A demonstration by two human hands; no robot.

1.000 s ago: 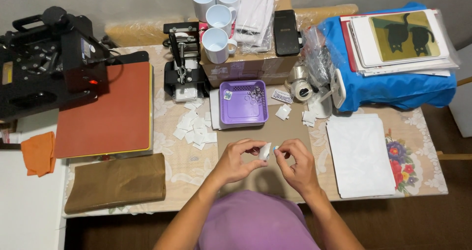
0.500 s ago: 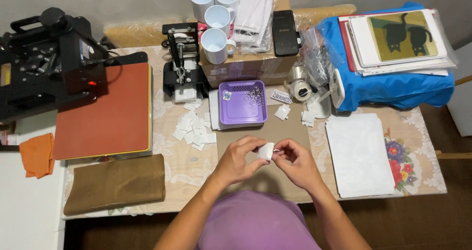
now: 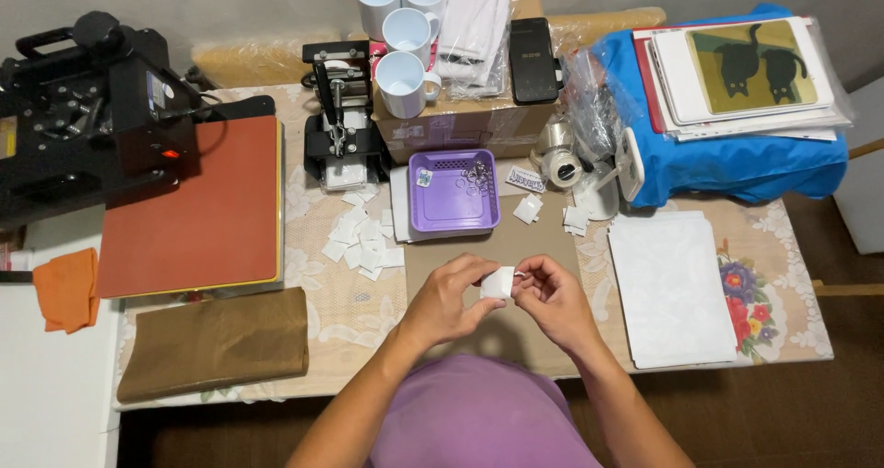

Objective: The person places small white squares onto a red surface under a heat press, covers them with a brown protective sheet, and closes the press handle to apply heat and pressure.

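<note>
Nearest, both hands meet over the brown mat (image 3: 552, 247): the left hand (image 3: 448, 295) pinches a small white tag (image 3: 497, 283) by its edge, and the right hand (image 3: 550, 295) has fingertips closed on what looks like a little ring at the tag's 3 o'clock side. The step seems to be fitting ring to tag; next calls for a steady pinch and fine threading. Loose tags (image 3: 361, 242) lie at 10 o'clock, a purple tray (image 3: 451, 212) at 12, white mugs (image 3: 405, 30) beyond.
</note>
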